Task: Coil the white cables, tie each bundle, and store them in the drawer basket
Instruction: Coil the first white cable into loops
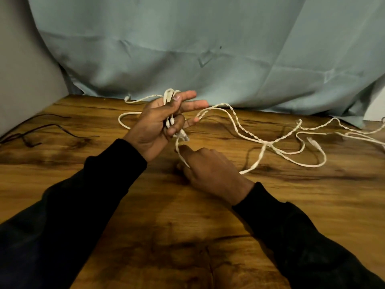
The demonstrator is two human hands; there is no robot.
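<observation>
Left hand [158, 122] grips a few loops of white cable [245, 134], two fingers sticking out straight. Right hand [210, 172] pinches one strand just below it, the rest sprawling off to the right on the bench [187, 236].

1. It looked like a makeshift setup in a home room: a wood-grain table [187, 226] filled the lower frame.
2. A creased pale blue cloth [208, 49] hung as a backdrop across the top.
3. A plain grey wall [20, 69] showed at upper left, and thin dark wires [41, 130] trailed beneath it.
</observation>
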